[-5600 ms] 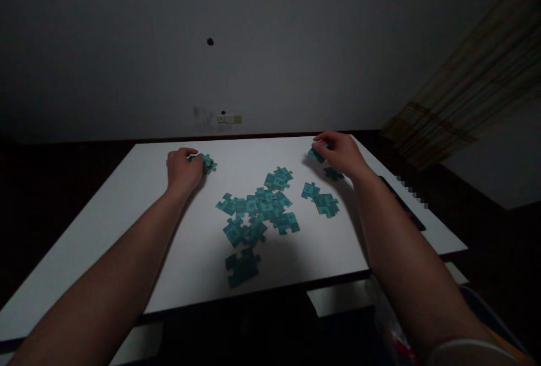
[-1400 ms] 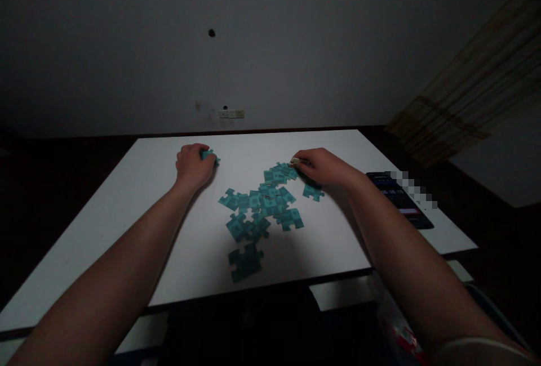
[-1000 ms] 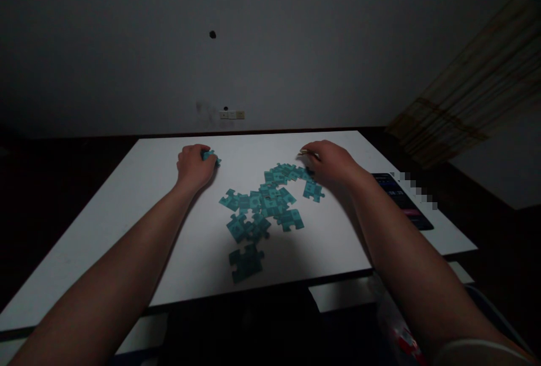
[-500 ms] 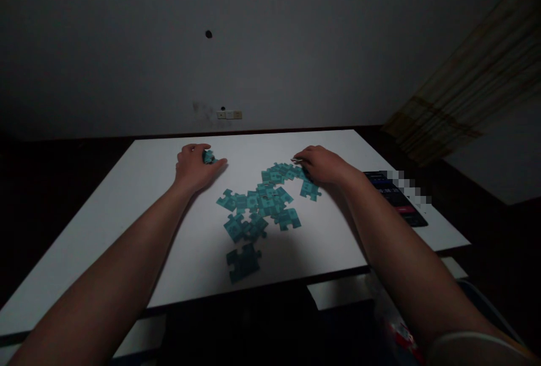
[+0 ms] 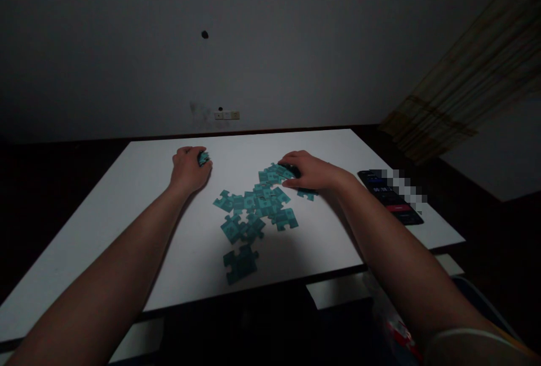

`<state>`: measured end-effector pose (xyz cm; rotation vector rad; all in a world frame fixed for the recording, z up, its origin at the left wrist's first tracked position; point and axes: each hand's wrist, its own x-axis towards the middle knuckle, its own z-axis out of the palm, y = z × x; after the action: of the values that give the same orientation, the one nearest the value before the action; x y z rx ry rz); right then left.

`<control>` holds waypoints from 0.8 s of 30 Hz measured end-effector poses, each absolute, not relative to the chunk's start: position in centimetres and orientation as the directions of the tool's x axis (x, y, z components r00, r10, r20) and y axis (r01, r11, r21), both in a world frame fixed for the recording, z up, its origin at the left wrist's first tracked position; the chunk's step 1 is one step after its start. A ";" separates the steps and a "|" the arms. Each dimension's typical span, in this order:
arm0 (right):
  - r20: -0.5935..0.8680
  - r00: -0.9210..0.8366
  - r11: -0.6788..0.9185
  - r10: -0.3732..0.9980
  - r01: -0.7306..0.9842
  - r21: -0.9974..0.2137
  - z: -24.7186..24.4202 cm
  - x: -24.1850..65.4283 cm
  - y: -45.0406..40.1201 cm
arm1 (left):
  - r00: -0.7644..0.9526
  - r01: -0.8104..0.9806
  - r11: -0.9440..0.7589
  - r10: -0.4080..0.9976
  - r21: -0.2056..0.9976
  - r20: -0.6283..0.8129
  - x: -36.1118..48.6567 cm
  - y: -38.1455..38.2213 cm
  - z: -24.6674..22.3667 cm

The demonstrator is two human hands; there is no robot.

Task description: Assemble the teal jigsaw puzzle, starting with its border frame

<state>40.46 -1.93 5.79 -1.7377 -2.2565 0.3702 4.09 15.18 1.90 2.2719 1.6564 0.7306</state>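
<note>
My left hand [image 5: 188, 170] is curled around a small stack of teal jigsaw pieces [image 5: 204, 158] at the far side of the table, and most of the stack is hidden by my fingers. My right hand [image 5: 310, 172] rests over the right end of a loose cluster of teal jigsaw pieces [image 5: 256, 202]. Its fingertips pinch a dark piece [image 5: 292, 170], only partly visible. A single teal piece [image 5: 306, 195] lies half under that hand. A joined pair of pieces [image 5: 240, 263] sits apart, nearer me.
The pieces lie on a white tabletop [image 5: 186, 267]. A black smartphone [image 5: 391, 200] lies near its right edge, with part of it blurred out. Behind the table are a wall with a switch plate [image 5: 226, 115] and a curtain [image 5: 443, 112]. A plastic bag [image 5: 397, 332] shows below at right.
My right hand has slid left and further over the cluster, covering more of the nearby piece. My left hand has closed tighter around its pieces. The view has shifted slightly.
</note>
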 end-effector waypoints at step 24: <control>0.154 -0.037 0.079 0.987 0.957 -0.278 6.7 41.8 -2.0 | 0.751 0.456 -0.764 0.606 0.457 0.262 6.5 9.5 4.4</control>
<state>41.81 -2.01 6.68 -1.9407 -2.0598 0.1410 6.52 9.49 4.38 2.5841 0.8155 0.5669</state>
